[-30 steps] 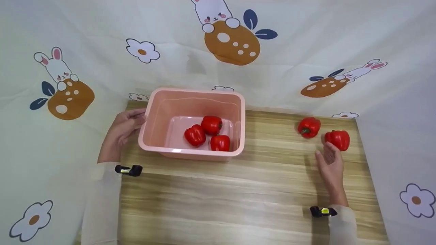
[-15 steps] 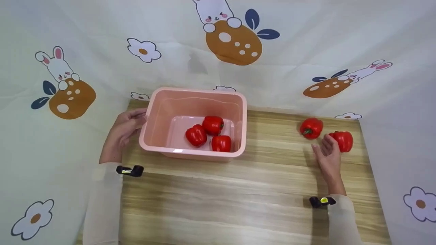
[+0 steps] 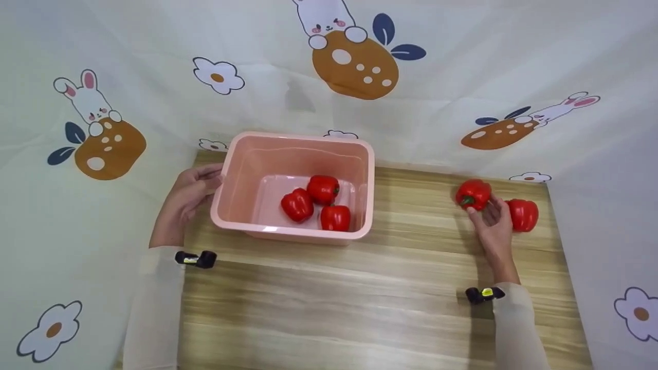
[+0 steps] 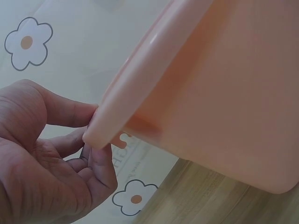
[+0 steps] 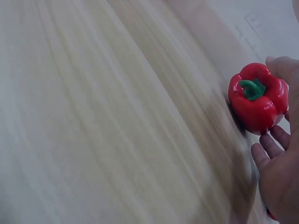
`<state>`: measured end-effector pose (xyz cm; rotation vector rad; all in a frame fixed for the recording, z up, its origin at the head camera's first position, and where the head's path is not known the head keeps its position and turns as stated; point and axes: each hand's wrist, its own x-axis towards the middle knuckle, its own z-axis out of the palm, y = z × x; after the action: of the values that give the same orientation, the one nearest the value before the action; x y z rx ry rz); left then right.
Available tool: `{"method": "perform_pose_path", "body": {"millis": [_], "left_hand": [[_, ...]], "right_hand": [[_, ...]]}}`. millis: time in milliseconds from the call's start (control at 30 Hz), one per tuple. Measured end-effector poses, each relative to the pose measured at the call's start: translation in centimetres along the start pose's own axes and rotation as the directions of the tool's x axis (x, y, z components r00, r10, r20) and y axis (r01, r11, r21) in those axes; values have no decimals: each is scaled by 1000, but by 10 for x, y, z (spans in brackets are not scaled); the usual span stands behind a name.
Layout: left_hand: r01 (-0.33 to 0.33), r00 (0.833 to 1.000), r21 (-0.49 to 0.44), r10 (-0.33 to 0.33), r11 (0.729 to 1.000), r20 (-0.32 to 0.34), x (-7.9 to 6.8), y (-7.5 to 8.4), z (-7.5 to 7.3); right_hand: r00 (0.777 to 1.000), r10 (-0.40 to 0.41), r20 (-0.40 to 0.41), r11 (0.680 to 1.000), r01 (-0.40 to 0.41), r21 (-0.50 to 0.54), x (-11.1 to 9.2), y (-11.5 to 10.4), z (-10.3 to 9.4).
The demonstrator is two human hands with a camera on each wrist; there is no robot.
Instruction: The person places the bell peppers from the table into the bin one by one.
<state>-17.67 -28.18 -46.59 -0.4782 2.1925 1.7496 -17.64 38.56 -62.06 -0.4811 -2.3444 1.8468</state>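
Observation:
A pink plastic bin (image 3: 295, 232) holds three red bell peppers: one on the left (image 3: 297, 205), one at the back (image 3: 323, 189) and one at the front right (image 3: 335, 218). My left hand (image 3: 189, 195) grips the bin's left rim, thumb on the outside and fingers curled under the lip (image 4: 100, 128). At the table's right, my right hand (image 3: 492, 228) reaches to a red bell pepper with a green stem (image 3: 474, 194). Its thumb and fingers are spread to either side of this pepper, close against it. Another red bell pepper (image 3: 524, 215) lies just right of that hand.
The wood-grain table (image 3: 390, 308) stretches across the front. A pale cloth (image 3: 267, 108) printed with rabbits and flowers rises behind it and on both sides. The bin stands near the back left.
My right hand has moved forward and slightly left, from the rightmost bell pepper to the one with the stem facing me. My left hand keeps hold of the bin rim.

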Motion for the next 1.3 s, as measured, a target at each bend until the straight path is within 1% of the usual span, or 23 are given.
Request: {"method": "perform_pose_path", "body": {"millis": [67,200,400,600,700,833,1033,1167,1300], "left_hand": [[-8,1000,-2,8,1000,0,-1,-1,-1],[-19,1000,-8,19,1000,-2,-1,-3,-2],[-10,1000,15,10,1000,-8,-1,-2,-2],[-9,1000,13,9,1000,1,-2,-2,-1],[-20,1000,2,20,1000,-3,-2,0,-2],[-27,1000,0,27,1000,-14,-1,2,-2],[-1,1000,16,1,1000,-28,-3,2,-3],[-17,999,3,17,1000,-30,-1,0,-1],[-30,999,-19,29,999,-26,2,-1,3]], "right_hand": [[1000,-1,-5,1000,1,17,4,0,3],[1000,11,-6,1000,-11,-3,11,0,7],[999,46,1,998,-46,-48,22,-5,12],[999,27,-20,995,-29,-100,32,-9,20],[999,30,-19,991,-32,-132,35,-11,24],[998,69,7,983,-67,-169,37,-12,28],[992,124,39,975,-114,-190,40,-12,32],[994,105,37,983,-98,-157,42,-11,33],[998,56,7,989,-55,-139,43,-9,31]]}}
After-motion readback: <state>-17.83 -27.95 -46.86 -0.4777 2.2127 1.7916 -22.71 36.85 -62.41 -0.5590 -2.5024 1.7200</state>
